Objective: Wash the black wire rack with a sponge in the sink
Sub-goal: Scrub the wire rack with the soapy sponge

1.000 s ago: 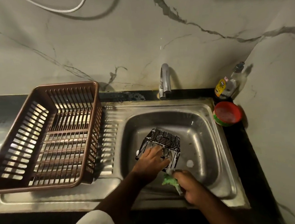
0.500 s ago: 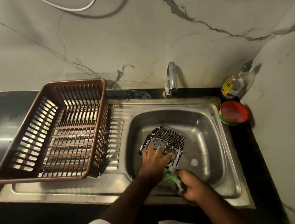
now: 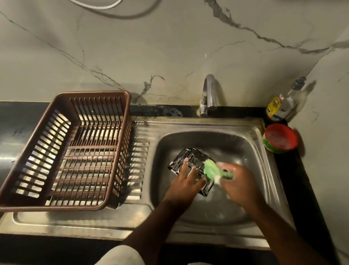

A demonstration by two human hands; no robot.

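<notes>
The black wire rack (image 3: 185, 156) lies in the steel sink (image 3: 255, 152), left of the basin's middle. My left hand (image 3: 183, 185) rests on its near left part with fingers spread and straight, holding it down. My right hand (image 3: 240, 182) grips a soapy green sponge (image 3: 211, 169) and presses it on the rack's right side. The hands hide the rack's near half. The picture is blurred around the right hand.
A brown plastic dish basket (image 3: 65, 154) sits on the ribbed drainboard left of the basin. The tap (image 3: 209, 95) stands at the back edge. A soap bottle (image 3: 281, 104) and a red-rimmed tub (image 3: 280, 137) are in the right corner by the wall.
My right hand has moved up from the near rim with the sponge and onto the rack's right side. The left hand stays on the rack.
</notes>
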